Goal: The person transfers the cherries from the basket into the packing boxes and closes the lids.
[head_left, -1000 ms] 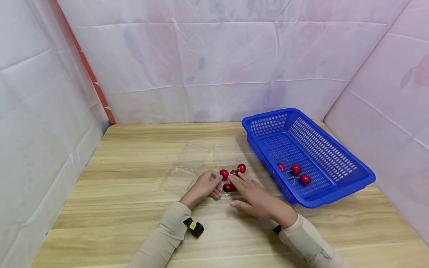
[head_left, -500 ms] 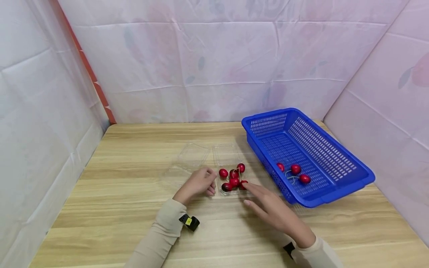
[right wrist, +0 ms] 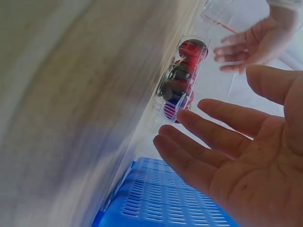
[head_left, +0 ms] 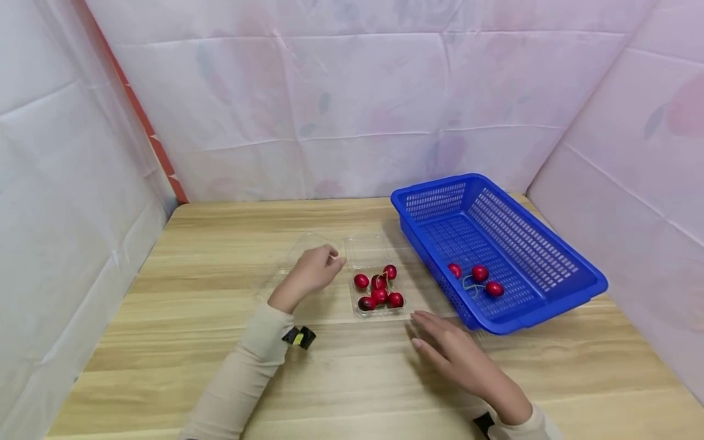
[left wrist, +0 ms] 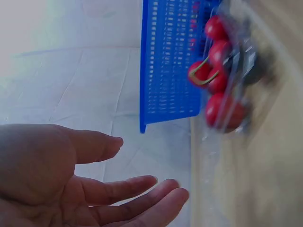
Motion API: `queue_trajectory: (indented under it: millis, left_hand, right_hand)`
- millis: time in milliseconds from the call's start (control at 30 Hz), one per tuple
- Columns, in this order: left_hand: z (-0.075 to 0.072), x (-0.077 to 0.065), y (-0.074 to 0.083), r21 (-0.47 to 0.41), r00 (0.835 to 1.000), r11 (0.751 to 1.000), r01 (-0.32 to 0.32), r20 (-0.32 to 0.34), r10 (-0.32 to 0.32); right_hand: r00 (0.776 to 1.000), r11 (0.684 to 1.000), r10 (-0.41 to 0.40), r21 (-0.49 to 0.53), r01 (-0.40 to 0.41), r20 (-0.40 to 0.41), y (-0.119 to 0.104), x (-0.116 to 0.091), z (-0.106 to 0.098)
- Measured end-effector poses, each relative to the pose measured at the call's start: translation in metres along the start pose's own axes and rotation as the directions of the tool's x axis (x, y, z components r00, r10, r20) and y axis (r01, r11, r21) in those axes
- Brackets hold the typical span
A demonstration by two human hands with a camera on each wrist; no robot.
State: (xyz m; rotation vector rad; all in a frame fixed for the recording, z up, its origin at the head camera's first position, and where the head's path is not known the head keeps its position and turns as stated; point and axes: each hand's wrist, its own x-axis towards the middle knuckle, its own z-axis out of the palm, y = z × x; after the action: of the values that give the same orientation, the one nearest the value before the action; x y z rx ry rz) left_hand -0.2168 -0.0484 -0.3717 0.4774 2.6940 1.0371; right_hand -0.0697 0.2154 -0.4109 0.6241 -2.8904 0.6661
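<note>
Left hand (head_left: 310, 270) shifted; only wrist views show palm (left wrist: 35, 189)

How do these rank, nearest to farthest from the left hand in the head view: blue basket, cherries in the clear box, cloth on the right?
From the left hand:
1. Cherries in the clear box, on the hand's right.
2. Blue basket, farther right.
3. Cloth, beyond that, right side.

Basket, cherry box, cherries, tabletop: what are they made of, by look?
Basket: likely moulded plastic, satin; uniform blue, regular slots.
Cherry box: probably thin plastic, glossy; transparent, glints along its edges.
Cherries: glossy; highlights on smooth red surfaces; real or imitation, can't tell.
Tabletop: wood or wood-look laminate, seemingly smooth, low sheen; streaked grain.
</note>
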Motion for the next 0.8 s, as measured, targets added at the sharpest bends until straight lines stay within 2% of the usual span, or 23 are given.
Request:
queue_trajectory:
  millis: [200,400,500,667,800]
  left_hand:
    - [-0.016,0.038,0.010,0.068,1.000,0.998,0.014,0.024,-0.016]
    - [-0.013,0.068,0.009,0.083,0.991,0.993,0.079,0.100,-0.088]
    - [-0.009,0.076,0.005,0.073,0.991,0.991,0.113,0.067,-0.118]
    - [0.003,0.082,-0.005,0.002,0.986,0.986,0.169,0.017,-0.169]
    - [0.017,0.087,-0.010,0.026,0.983,0.982,0.185,-0.010,-0.185]
  right_hand:
    - [0.999,1.000,0.000,-0.002,0.000,0.051,-0.002,-0.002,-0.005]
    - [0.989,0.999,0.027,0.015,-0.029,0.148,-0.005,0.008,-0.008]
    - [0.987,0.999,0.022,0.020,-0.026,0.161,-0.006,0.016,-0.007]
    - [0.989,0.998,0.033,0.046,-0.040,0.144,-0.004,0.020,-0.005]
    - [0.986,0.996,0.056,0.061,-0.066,0.158,-0.001,0.017,-0.004]
